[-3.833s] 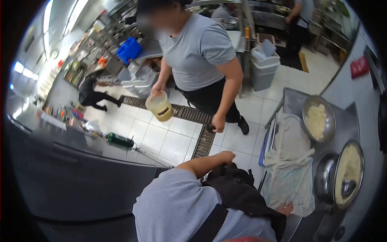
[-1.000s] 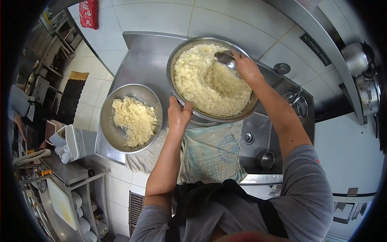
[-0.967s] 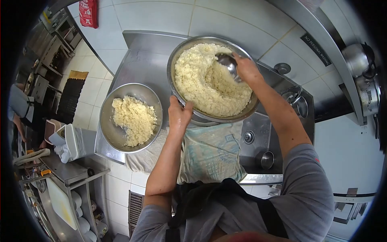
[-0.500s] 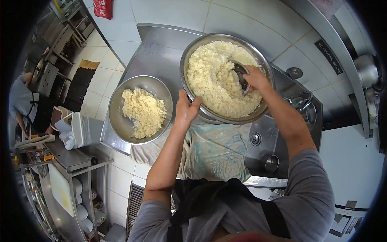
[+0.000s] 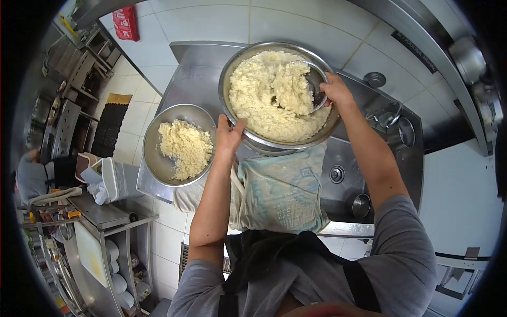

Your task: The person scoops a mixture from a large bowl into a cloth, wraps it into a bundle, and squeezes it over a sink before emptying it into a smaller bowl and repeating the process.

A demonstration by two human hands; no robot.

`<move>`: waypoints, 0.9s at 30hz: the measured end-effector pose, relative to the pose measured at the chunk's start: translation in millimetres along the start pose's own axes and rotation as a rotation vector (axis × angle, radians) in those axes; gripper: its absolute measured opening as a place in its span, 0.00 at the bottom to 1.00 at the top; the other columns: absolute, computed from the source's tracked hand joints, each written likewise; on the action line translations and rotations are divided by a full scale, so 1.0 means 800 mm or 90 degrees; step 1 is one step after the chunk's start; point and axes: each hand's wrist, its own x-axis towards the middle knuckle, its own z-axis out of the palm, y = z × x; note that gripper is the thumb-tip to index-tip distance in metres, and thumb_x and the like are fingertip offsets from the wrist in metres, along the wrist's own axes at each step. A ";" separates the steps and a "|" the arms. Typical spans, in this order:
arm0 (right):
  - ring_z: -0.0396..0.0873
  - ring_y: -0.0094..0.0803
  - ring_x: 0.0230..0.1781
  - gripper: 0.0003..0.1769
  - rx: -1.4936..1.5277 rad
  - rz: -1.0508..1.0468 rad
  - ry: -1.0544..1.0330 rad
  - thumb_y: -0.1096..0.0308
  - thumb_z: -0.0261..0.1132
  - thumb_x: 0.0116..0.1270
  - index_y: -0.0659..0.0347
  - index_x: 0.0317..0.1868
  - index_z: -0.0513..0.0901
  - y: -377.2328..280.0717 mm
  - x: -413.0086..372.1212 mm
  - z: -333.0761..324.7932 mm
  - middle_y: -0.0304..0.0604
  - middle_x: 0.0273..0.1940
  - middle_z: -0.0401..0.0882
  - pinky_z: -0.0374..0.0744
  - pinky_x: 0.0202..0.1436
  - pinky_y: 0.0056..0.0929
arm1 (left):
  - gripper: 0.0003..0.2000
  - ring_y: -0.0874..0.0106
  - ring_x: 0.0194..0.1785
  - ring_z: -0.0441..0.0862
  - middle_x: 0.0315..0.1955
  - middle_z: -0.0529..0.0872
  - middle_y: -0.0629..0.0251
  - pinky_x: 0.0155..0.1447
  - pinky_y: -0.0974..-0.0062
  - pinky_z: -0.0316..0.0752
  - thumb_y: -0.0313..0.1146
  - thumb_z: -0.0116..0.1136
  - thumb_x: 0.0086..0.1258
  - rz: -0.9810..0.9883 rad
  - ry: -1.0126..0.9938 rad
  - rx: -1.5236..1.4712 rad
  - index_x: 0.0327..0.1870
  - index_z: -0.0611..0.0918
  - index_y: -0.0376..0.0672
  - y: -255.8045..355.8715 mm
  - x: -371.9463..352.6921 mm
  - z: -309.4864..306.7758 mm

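A large steel bowl point(image 5: 334, 124) at the back of the counter is filled with a pale yellow, crumbly food point(image 5: 248, 90). My left hand point(image 5: 230, 136) grips its near left rim, thumb on top and fingers underneath. My right hand point(image 5: 338, 91) holds a small metal bowl point(image 5: 316, 83) by its edge. That small bowl is tilted inside the large one, with a heap of the crumbly food at its mouth. To the left of my left hand sits a second steel bowl point(image 5: 152, 153), partly filled with the same food point(image 5: 187, 149).
A damp cloth point(image 5: 282, 190) lies along the counter's front edge. At right is a sink point(image 5: 346, 187) with a metal cup point(image 5: 361, 205) and a tap point(image 5: 388, 119). Bins point(image 5: 108, 179) and a shelf cart point(image 5: 103, 232) stand left. A person point(image 5: 34, 177) works at far left.
My right hand has brought the small bowl up through the crumbly food, and it now carries a heap. My left hand stays on the large bowl's rim. The camera view has shifted slightly.
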 end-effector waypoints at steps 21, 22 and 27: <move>0.71 0.25 0.09 0.19 0.327 0.058 0.157 0.77 0.55 0.53 0.68 0.48 0.77 0.123 -0.282 -0.039 0.44 0.27 0.80 0.67 0.07 0.21 | 0.17 0.64 0.53 0.80 0.52 0.77 0.58 0.48 0.66 0.80 0.40 0.54 0.73 0.004 -0.030 -0.019 0.55 0.73 0.37 -0.068 -0.083 -0.048; 0.72 0.24 0.09 0.20 0.301 0.098 0.156 0.77 0.55 0.53 0.69 0.48 0.77 0.142 -0.297 -0.028 0.44 0.27 0.81 0.68 0.06 0.21 | 0.15 0.65 0.53 0.80 0.51 0.78 0.59 0.47 0.68 0.80 0.36 0.56 0.72 -0.024 -0.030 -0.022 0.53 0.74 0.37 -0.076 -0.090 -0.054; 0.83 0.34 0.24 0.26 0.117 0.142 0.080 0.74 0.56 0.60 0.59 0.61 0.74 0.200 -0.325 0.060 0.49 0.33 0.83 0.80 0.17 0.27 | 0.12 0.69 0.51 0.80 0.46 0.79 0.63 0.45 0.71 0.80 0.31 0.58 0.69 -0.088 -0.049 0.070 0.50 0.75 0.39 -0.150 -0.099 -0.072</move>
